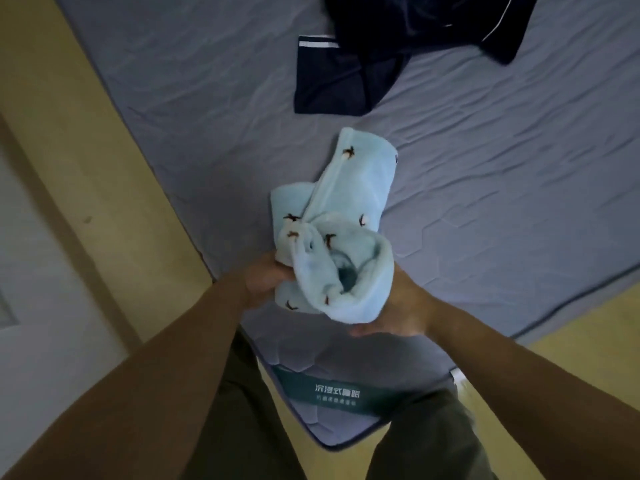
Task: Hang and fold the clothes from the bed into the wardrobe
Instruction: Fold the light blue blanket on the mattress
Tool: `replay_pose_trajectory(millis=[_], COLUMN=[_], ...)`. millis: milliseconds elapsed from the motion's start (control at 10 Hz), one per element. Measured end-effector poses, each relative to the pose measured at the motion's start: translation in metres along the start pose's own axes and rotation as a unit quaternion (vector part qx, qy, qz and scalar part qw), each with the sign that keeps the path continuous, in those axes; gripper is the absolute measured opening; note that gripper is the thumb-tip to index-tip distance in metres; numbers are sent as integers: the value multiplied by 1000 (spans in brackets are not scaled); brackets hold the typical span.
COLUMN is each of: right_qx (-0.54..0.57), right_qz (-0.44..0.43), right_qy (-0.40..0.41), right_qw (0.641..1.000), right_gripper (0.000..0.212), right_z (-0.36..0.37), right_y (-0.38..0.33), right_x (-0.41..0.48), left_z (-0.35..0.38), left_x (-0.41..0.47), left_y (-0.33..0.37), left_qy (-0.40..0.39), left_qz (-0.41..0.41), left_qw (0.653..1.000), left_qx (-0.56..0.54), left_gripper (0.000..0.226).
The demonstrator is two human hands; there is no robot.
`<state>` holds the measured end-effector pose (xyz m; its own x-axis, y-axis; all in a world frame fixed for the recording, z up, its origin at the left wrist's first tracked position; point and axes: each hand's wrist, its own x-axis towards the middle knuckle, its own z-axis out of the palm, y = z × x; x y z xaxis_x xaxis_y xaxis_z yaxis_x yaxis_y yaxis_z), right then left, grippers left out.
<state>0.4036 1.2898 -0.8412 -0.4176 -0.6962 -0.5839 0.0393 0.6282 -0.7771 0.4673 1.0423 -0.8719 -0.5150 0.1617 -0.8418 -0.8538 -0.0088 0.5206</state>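
Fleece garment: a pale blue fleece garment (332, 230) with a small dark print is bundled into a rough fold and held up over the corner of the bed (485, 174), not resting on it.
Left hand: the left hand (263, 278) grips the bundle's near side, fingers curled into the cloth.
Right hand: the right hand (405, 306) cups it from below, fingers wrapped round the lower edge and partly hidden.
Still on the bed: a dark navy garment (374, 64) with white trim lies crumpled and unfolded at the far side.
Wardrobe: out of view.
Done so far: by the look of it, one piece is roughly folded but not put away.
Left to do: probably storing the fleece, then handling the navy piece.
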Motion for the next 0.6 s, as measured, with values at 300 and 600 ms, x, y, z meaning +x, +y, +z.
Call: replay_pose_trajectory(millis=[300, 600], right_qx=[-162, -437], right_qz=[-189, -139], right_qy=[15, -156], right_qw=[968, 875], right_gripper=[90, 97], right_z=[18, 60], right_y=[1, 38], right_x=[15, -15], left_z=[-61, 0], left_x=[-15, 51], left_y=[27, 52], left_qy=[-204, 165], left_qz=[-137, -85], left_qw=[959, 961], left_qx=[140, 205], left_gripper=[69, 83])
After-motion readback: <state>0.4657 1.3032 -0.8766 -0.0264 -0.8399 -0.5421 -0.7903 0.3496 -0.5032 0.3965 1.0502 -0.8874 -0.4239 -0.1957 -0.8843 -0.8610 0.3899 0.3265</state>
